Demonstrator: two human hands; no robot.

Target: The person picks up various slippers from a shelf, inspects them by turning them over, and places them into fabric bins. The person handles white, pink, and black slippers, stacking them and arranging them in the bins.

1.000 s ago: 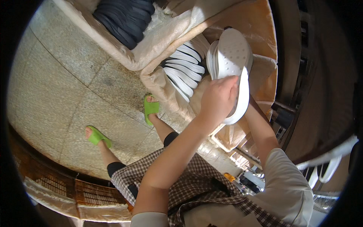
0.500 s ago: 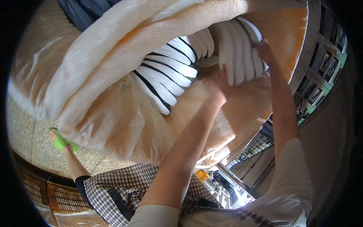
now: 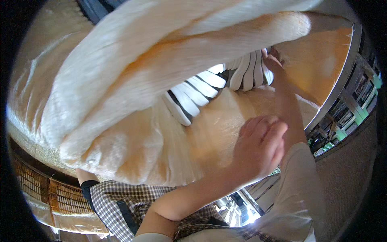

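Observation:
A row of white shoe soles (image 3: 193, 94) with black between them stands on edge inside a large container with a crumpled clear plastic liner (image 3: 161, 133). The row curves up to the right, where the farther soles (image 3: 250, 72) are in shade. At that far end my right hand (image 3: 275, 62) touches the last sole, thumb apart from the fingers. Closer to me, my left hand (image 3: 262, 141) hangs over the near side of the liner, its fingers curled in. Nothing shows in it, though its palm is hidden. A thick fold of liner covers part of the row.
A brown cardboard-like wall (image 3: 318, 60) rises at the right of the container. Beyond it stand green-framed racks (image 3: 358, 101). At lower left is a brown slatted crate (image 3: 68, 201); dark cloth (image 3: 96, 10) lies at the upper left.
The handful of soles held between both hands now stands at the row's far end. My left hand has pulled back toward me and curled. The upper liner fold hangs lower over the row.

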